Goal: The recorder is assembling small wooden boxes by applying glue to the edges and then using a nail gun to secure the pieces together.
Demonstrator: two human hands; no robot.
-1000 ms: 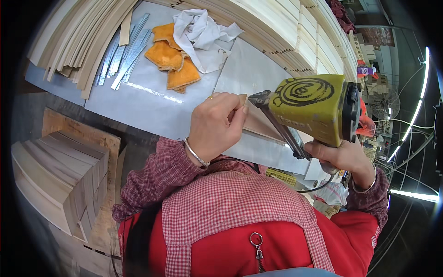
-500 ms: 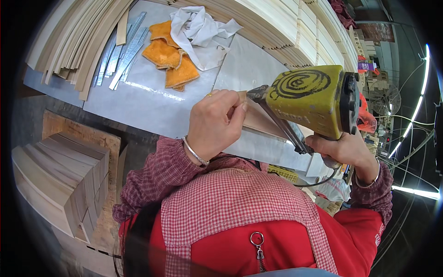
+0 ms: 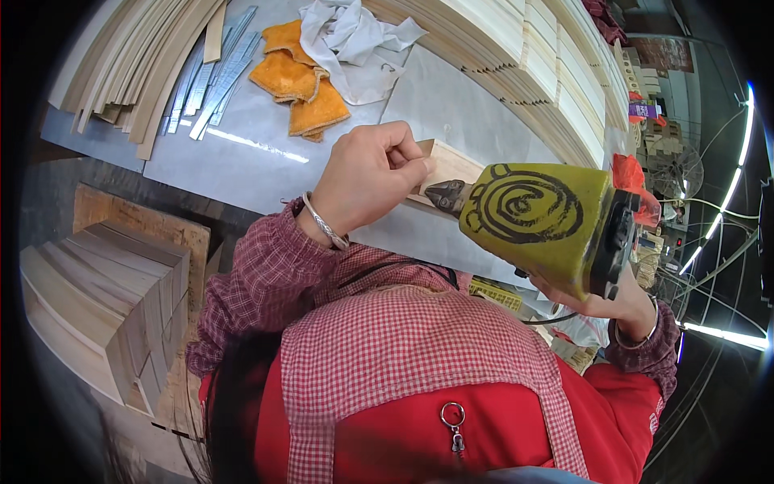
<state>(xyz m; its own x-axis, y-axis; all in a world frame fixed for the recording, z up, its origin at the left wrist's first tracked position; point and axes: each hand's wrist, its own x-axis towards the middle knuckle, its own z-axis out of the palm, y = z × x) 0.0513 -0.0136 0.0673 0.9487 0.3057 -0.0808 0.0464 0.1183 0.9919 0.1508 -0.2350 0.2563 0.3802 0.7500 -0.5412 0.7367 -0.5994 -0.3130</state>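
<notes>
My right hand (image 3: 613, 302) is wrapped round the handle of a yellow nail gun (image 3: 524, 214) with a dark spiral drawn on its side; the gun's body hides part of the fingers. Its black nose meets the near edge of a pale wooden piece (image 3: 455, 164) on the grey tabletop, close to the piece's left end. At that end my left hand (image 3: 367, 177) is closed, thumb and fingers pinching the wood's corner. Much of the wood lies hidden behind the gun.
Beyond my hands lie orange cloths (image 3: 290, 81) and a white cloth (image 3: 351, 48). Thin metal strips (image 3: 210, 81) and long wooden strips (image 3: 133, 73) are at the far left. Stacked boards (image 3: 516, 56) line the back. Wooden blocks (image 3: 105, 298) sit on a lower board at left.
The nail gun has come nearer to me and swung, its nose now on the near edge of the wood. More of the wood's top shows. My left hand has shifted slightly left and away.
</notes>
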